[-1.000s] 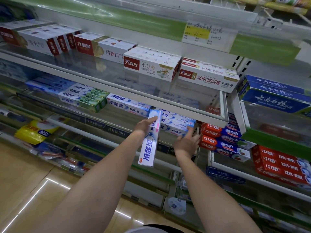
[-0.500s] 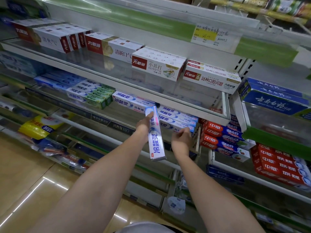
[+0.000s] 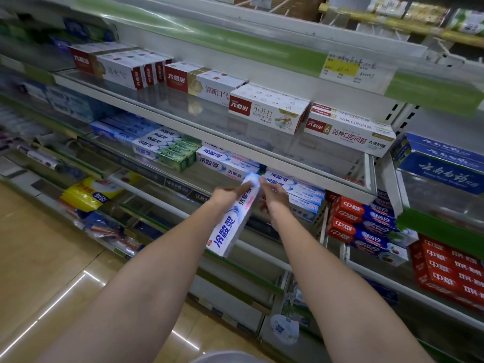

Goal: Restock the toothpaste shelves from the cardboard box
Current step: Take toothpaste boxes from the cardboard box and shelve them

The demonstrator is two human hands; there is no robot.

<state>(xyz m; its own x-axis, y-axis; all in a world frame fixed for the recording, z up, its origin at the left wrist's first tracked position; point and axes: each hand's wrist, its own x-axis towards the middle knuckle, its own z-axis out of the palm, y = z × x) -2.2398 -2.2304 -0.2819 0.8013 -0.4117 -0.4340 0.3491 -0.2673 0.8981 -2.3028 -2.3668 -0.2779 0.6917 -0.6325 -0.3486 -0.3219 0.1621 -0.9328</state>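
A long white-and-blue toothpaste box [image 3: 230, 226] is held tilted in front of the second glass shelf [image 3: 146, 176], its far end level with the shelf's front. My left hand [image 3: 225, 195] grips its upper part from the left. My right hand [image 3: 275, 200] holds the same end from the right, fingers curled against it. Matching white-and-blue boxes lie on that shelf just behind, one row [image 3: 227, 163] to the left of the gap and a stack [image 3: 296, 189] to the right. The cardboard box is out of view.
The upper glass shelf [image 3: 288, 163] overhangs my hands and carries red-and-white boxes [image 3: 267, 113]. Red boxes [image 3: 353, 224] and blue boxes [image 3: 445, 174] fill the bay to the right. Yellow packets [image 3: 86, 195] lie on a low shelf at left, above the tan floor [image 3: 39, 258].
The box has swung from hanging nearly upright to pointing at the shelf gap. My right hand has come in from beside the box and now holds its upper end.
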